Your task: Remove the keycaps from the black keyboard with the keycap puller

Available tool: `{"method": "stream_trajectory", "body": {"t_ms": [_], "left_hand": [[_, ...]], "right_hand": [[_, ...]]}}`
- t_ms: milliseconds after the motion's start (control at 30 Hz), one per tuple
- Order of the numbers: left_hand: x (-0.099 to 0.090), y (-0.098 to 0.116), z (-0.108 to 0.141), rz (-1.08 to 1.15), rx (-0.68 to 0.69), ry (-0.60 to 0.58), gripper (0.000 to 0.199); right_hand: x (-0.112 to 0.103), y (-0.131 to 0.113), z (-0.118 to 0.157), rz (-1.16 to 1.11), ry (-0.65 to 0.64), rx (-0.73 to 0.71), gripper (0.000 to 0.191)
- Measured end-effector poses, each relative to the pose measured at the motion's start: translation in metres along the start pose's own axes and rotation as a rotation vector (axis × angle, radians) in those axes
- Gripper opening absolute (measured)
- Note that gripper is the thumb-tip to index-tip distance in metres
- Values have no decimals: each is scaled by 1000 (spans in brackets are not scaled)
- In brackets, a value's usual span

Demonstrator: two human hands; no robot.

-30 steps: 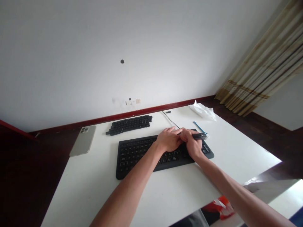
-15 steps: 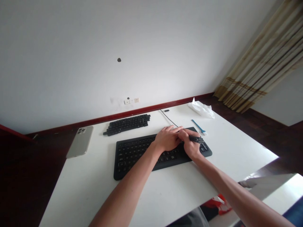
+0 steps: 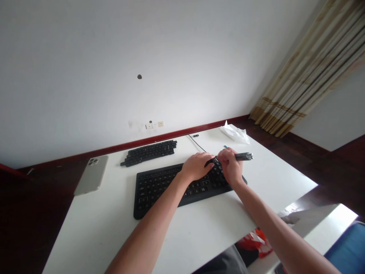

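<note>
A black keyboard (image 3: 159, 182) with visible keys lies on the white table under my forearms. My left hand (image 3: 195, 167) rests across its upper right part, fingers stretched out and thumb apart. Beside it, my right hand (image 3: 231, 167) is closed around a black pen-like tool (image 3: 244, 156). The tool's shiny end sticks out to the right; its other end points toward my left hand, and the tip is hard to make out. Behind the keyboard sit rows of loose black keycaps (image 3: 151, 153).
At the table's left edge lies a phone (image 3: 92, 175), camera side up. White crumpled plastic (image 3: 235, 134) lies at the back right, and a thin cable (image 3: 196, 143) runs behind the keyboard near a small black piece (image 3: 195, 136). A blue tool's end (image 3: 225, 147) shows behind my right hand.
My right hand has lifted slightly and the tool now points farther out to the right. My left thumb has spread from the fingers. The view has shifted a little.
</note>
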State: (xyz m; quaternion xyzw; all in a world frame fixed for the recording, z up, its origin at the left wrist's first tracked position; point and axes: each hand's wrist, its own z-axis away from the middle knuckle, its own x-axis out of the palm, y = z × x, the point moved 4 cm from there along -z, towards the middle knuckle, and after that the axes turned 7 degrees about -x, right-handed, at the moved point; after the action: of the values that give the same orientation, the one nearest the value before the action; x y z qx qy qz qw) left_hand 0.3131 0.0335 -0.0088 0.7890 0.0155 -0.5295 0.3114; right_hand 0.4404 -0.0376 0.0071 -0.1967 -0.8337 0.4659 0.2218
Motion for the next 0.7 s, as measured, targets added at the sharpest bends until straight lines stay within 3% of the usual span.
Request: {"method": "stream_trajectory", "body": {"t_ms": [100,200,700], "left_hand": [[-4,-4,0,73,-71,39,29],[-6,-6,-1,121,-121,73,19],[-9,-13,-5,282,-113,71,16]], "right_hand": [[4,4,-4,-374,77,151,43],[10,5,-3,-512,66,278,40],[8,1,-1,-509,10,318,42]]}}
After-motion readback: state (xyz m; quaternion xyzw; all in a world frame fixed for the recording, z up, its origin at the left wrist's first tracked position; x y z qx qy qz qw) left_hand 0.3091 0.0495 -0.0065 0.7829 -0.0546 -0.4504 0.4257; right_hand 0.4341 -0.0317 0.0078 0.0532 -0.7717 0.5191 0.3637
